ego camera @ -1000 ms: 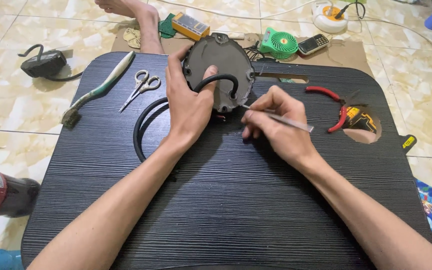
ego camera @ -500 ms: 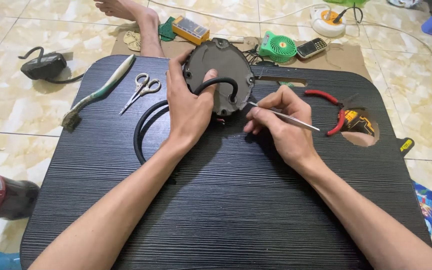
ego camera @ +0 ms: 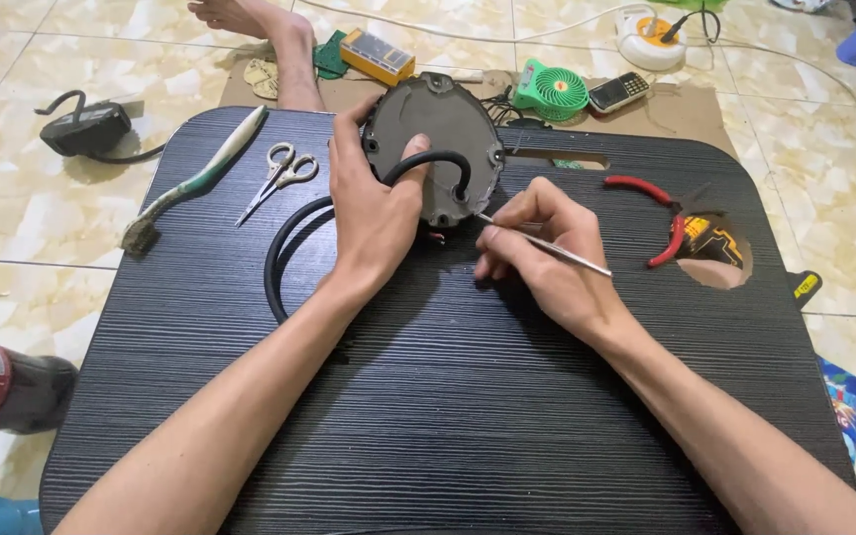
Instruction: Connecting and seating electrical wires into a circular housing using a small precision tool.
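My left hand (ego camera: 374,203) grips a dark round metal cover (ego camera: 435,139) and holds it tilted up on the black board (ego camera: 428,396). A thick black cable (ego camera: 289,248) comes out of the cover near its lower edge and loops left under my left wrist. My right hand (ego camera: 547,263) pinches a thin metal tool (ego camera: 547,246), its tip touching the cover's lower right edge near some small coloured wires.
Scissors (ego camera: 279,176) and a green-handled brush (ego camera: 195,180) lie on the board at left, red-handled pliers (ego camera: 661,213) at right by an oval cut-out (ego camera: 715,260). Beyond the board are a green mini fan (ego camera: 550,91), a phone (ego camera: 618,91), a yellow meter (ego camera: 376,55), a bare foot (ego camera: 260,30).
The view has shifted slightly. My right hand has brought the thin tool's tip closer against the cover's lower edge. My left hand keeps its grip.
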